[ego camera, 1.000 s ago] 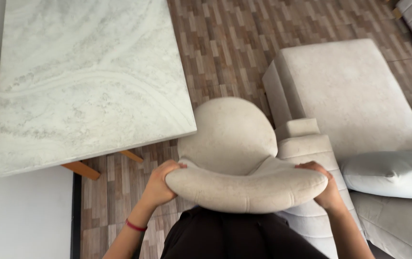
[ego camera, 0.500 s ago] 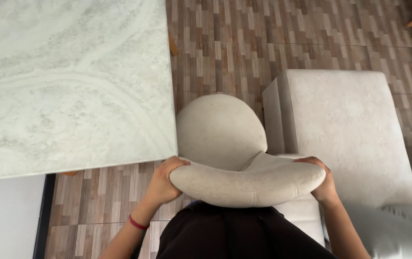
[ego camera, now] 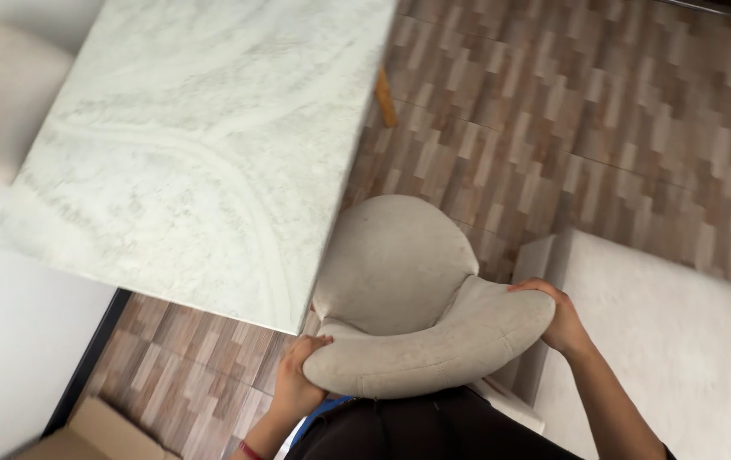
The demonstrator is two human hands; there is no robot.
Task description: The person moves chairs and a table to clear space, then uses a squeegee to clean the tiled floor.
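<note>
- Where the frame's bottom edge cuts in, dark clothing of the person fills the lower centre, with both forearms rising from it.
- Left hand (ego camera: 297, 379), lower centre-left: fingers curled over the left end of the chair's padded backrest (ego camera: 429, 345), gripping it. A red band shows at the wrist near the bottom edge.
- Right hand (ego camera: 557, 315), right of centre: fingers wrapped over the right end of the same backrest, gripping it.
- Chair (ego camera: 395, 264): beige upholstered, curved backrest nearest the viewer, rounded seat beyond it at frame centre. Seat's left edge sits just beside, partly under, the near corner of the counter.
- Right of the chair, lower right of the frame: a pale upholstered block, ottoman-like (ego camera: 672, 341), its corner just beside the right hand.
- Lower left: a white wall surface and a dark strip along the floor; a tan cardboard-like piece (ego camera: 93, 434) at the bottom edge, identity unclear.
- Counter (ego camera: 195, 145): white-grey marble top, fills the upper left; a wooden leg (ego camera: 385, 98) shows at its far right edge.
- Floor (ego camera: 587, 111): wood-pattern planks in mixed browns, upper right.
- Far upper left: another beige seat (ego camera: 3, 94), blurred.
</note>
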